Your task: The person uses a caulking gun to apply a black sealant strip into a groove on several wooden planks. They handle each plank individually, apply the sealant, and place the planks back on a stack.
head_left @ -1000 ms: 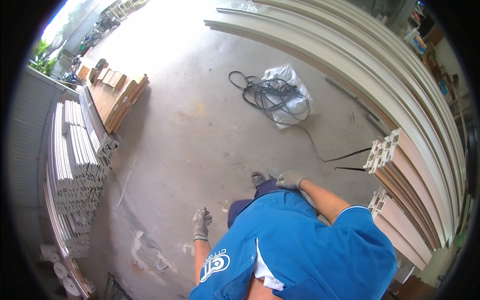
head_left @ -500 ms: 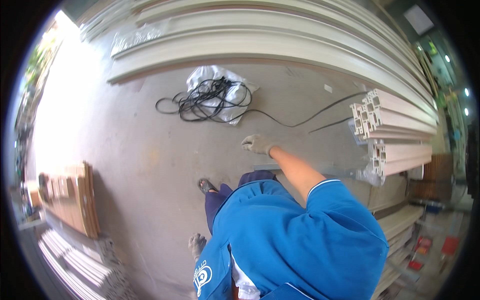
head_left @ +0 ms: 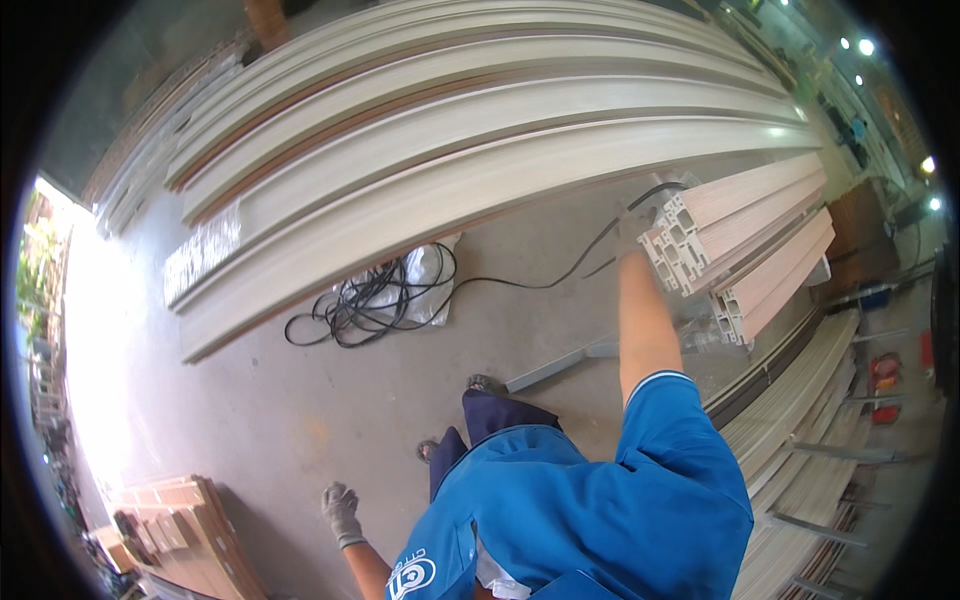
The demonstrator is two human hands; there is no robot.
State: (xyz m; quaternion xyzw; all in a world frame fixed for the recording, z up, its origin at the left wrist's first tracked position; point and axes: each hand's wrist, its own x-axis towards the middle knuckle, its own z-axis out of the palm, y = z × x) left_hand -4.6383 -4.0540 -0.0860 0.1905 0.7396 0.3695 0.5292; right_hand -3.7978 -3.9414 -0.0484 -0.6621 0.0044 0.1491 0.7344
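My left hand (head_left: 342,513) wears a grey work glove and hangs low over the floor. Its fingers are slightly bent, and nothing shows in them. My right forearm (head_left: 648,325) stretches forward to the ends of a stack of pale, hollow, pinkish profiles (head_left: 740,225). The right hand is at those ends, blurred and partly hidden, so its grip does not show. Below that stack lies a second bundle of profiles (head_left: 775,280), with clear plastic film around its end.
Long cream-coloured beams (head_left: 480,190) span the far side. A coiled black cable (head_left: 375,300) lies on a white plastic bag, its tail leading toward the profiles. Grey metal bar (head_left: 548,370) rests near my feet. Flat cardboard boxes (head_left: 185,530) stand at lower left; long boards (head_left: 790,410) are stacked at right.
My right arm has reached forward and right to the profile ends. The left hand has swung out to the left. My view has turned, and my feet have shifted.
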